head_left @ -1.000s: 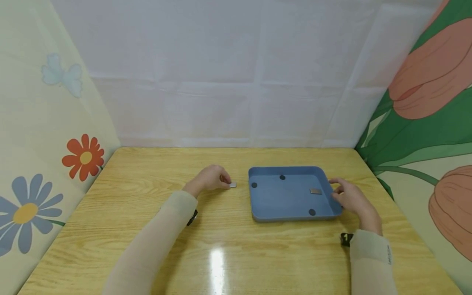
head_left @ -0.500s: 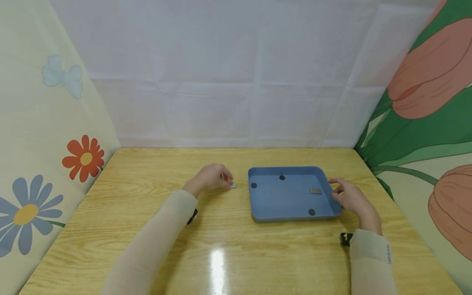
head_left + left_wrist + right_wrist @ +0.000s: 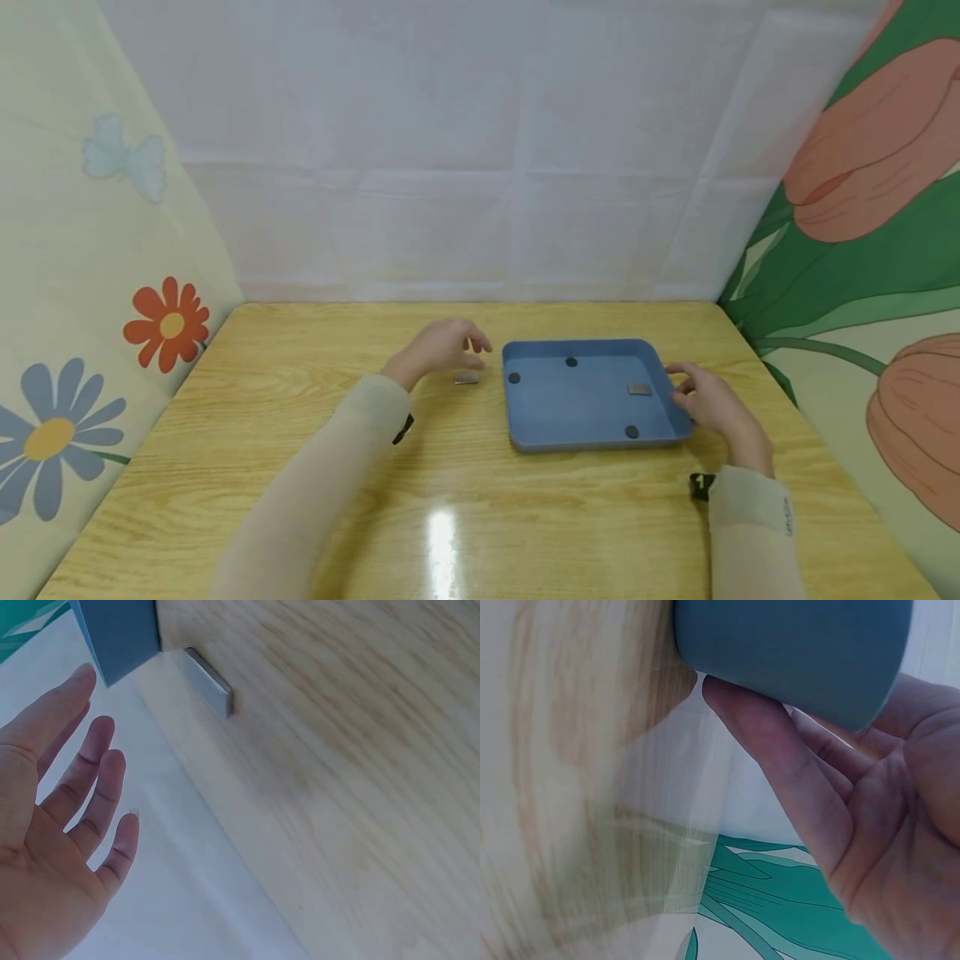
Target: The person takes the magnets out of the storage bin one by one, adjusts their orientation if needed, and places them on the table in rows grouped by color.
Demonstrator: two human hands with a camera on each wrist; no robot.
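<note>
My left hand (image 3: 442, 346) hovers with loosely spread fingers and holds nothing. Below its fingertips, a small flat metal bar (image 3: 467, 378) lies on the wooden table, left of a shallow blue tray (image 3: 570, 410). The left wrist view shows the bar (image 3: 208, 684) whole, apart from the fingers, close to the tray's corner (image 3: 124, 637). At the tray's right side, my right hand (image 3: 716, 408) grips the rim. In the right wrist view, one finger of that hand (image 3: 877, 825) lies along the outer wall (image 3: 795, 660), while others pass behind it.
Inside the tray lie a second flat metal bar (image 3: 640, 389) and three dark round discs, one near the back wall (image 3: 572, 362). A white cloth (image 3: 360, 233) hangs behind the table (image 3: 315, 350). Flower-printed panels (image 3: 67, 250) stand at both sides.
My left hand has let go of the metal bar, risen and shifted a little right, its fingers spreading. The bar now shows in full on the table. My right hand stays on the tray.
</note>
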